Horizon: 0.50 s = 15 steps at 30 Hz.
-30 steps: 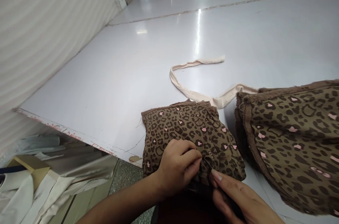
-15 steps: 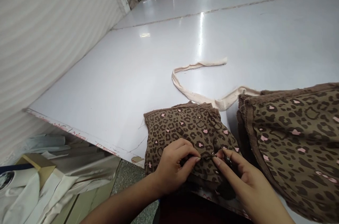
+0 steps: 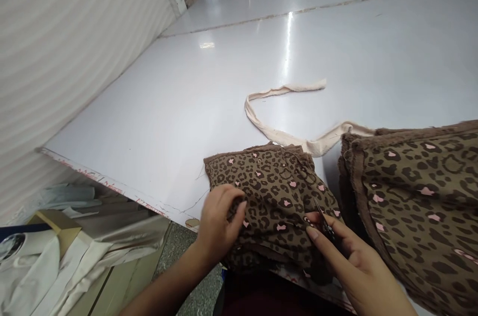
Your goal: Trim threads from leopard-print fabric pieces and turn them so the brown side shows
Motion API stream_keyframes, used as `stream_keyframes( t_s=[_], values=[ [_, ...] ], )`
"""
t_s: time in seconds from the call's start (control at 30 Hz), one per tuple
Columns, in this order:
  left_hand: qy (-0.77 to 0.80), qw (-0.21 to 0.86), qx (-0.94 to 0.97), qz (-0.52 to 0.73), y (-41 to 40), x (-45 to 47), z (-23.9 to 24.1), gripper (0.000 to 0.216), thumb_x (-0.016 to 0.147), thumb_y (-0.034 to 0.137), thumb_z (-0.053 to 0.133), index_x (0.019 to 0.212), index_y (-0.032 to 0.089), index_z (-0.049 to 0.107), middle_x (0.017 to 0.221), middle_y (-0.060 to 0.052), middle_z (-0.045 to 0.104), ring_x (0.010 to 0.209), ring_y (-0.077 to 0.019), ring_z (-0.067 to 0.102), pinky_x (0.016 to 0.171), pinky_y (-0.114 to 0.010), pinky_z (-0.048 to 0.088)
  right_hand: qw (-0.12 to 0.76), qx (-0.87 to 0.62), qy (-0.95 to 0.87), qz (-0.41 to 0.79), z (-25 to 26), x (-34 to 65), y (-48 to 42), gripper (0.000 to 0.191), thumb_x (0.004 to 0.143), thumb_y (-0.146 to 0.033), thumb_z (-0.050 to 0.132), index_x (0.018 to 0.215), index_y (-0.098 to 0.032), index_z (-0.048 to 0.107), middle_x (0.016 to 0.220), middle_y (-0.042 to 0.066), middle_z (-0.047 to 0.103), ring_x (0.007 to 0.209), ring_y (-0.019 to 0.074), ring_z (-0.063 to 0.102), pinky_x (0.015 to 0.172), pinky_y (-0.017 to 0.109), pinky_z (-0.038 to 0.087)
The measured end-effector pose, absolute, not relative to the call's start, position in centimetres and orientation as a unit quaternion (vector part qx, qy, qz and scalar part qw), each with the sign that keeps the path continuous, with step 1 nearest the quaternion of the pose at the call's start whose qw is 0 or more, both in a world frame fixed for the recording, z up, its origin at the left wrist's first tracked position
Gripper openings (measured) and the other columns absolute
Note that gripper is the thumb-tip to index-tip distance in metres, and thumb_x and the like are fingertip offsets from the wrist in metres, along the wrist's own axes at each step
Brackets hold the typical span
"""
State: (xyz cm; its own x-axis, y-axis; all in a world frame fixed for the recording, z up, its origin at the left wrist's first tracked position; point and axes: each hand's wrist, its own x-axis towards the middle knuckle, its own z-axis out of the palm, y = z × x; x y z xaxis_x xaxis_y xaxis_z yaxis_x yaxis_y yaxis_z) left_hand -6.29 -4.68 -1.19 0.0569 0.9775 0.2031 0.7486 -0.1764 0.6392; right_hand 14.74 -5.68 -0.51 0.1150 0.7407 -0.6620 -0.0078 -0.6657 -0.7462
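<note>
Your left hand (image 3: 218, 224) is gripping the leopard cloth (image 3: 276, 189) at its eight o'clock edge, with the cloth lying at the table's (image 3: 179, 107) near edge. Your right hand (image 3: 347, 261), at the cloth's four o'clock, is pinching small scissors (image 3: 323, 222) between closed fingers. A cream strip (image 3: 278, 134) is lying at twelve o'clock.

Cream strip (image 3: 298, 88), leopard pile (image 3: 418, 191), table (image 3: 168, 107)

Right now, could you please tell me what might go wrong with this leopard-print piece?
The thin dark tool in the right hand points into the small leopard-print piece; a slip might nick the cloth. The left hand lies on the same piece; a tug could shift the cloth. That piece overhangs the table edge and could slide off.
</note>
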Motion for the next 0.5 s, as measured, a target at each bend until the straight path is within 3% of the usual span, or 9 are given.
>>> stream_keyframes(
  t_s=[0.07,0.17,0.23,0.37,0.43,0.5],
  values=[
    [0.706,0.138,0.649,0.246,-4.8,-7.8,-1.5,0.028,0.084,0.038,0.049,0.102,0.018,0.05,0.099,-0.01,0.057,0.093,-0.0231,0.053,0.078,-0.036,0.043,0.308,-0.681,-0.277,0.604,-0.6,14.9,-5.8,0.071,0.05,-0.062,0.068,0.106,-0.02,0.056,0.121,0.009,0.058,0.122,0.0264,0.043,0.105,0.036,0.029],
    [0.772,0.208,0.586,0.128,-5.0,-9.5,-1.6,0.04,0.083,0.056,0.041,0.088,0.018,0.052,0.08,-0.004,0.059,0.074,-0.0209,0.056,0.063,-0.031,0.043,0.321,-0.662,-0.315,0.6,-0.2,14.9,-5.5,0.06,0.059,-0.058,0.067,0.106,-0.021,0.057,0.122,0.008,0.057,0.123,0.0259,0.042,0.102,0.035,0.034],
    [0.758,0.255,0.595,0.081,-5.1,-10.1,-1.2,0.044,0.086,0.056,0.032,0.074,0.019,0.052,0.069,-0.002,0.058,0.067,-0.0186,0.055,0.059,-0.027,0.04,0.325,-0.625,-0.347,0.619,0.9,14.8,-4.6,0.052,0.065,-0.053,0.065,0.105,-0.021,0.058,0.116,0.008,0.06,0.115,0.0259,0.049,0.097,0.034,0.039],
    [0.736,0.224,0.639,0.0,-4.6,-11.0,1.6,0.051,0.088,0.054,0.027,0.063,0.019,0.056,0.065,-0.004,0.062,0.067,-0.0209,0.057,0.061,-0.028,0.038,0.286,-0.539,-0.402,0.682,4.7,14.2,-1.2,0.04,0.074,-0.039,0.06,0.108,-0.018,0.058,0.086,0.004,0.066,0.084,0.0203,0.063,0.074,0.031,0.049],
    [0.722,0.236,0.65,-0.022,-3.6,-11.5,4.1,0.052,0.086,0.054,0.031,0.059,0.019,0.059,0.062,-0.004,0.063,0.062,-0.0205,0.057,0.059,-0.028,0.038,0.28,-0.525,-0.418,0.687,6.9,14.0,1.0,0.037,0.075,-0.031,0.058,0.108,-0.016,0.06,0.067,0.001,0.063,0.068,0.0157,0.062,0.061,0.026,0.049],
    [0.709,0.271,0.65,0.028,-2.1,-11.6,7.2,0.048,0.084,0.054,0.04,0.06,0.019,0.062,0.061,-0.003,0.064,0.059,-0.0179,0.057,0.057,-0.027,0.041,0.291,-0.517,-0.432,0.679,9.1,14.2,3.3,0.035,0.073,-0.027,0.06,0.106,-0.014,0.062,0.066,0.002,0.063,0.065,0.0136,0.061,0.057,0.022,0.049]
  ],
)
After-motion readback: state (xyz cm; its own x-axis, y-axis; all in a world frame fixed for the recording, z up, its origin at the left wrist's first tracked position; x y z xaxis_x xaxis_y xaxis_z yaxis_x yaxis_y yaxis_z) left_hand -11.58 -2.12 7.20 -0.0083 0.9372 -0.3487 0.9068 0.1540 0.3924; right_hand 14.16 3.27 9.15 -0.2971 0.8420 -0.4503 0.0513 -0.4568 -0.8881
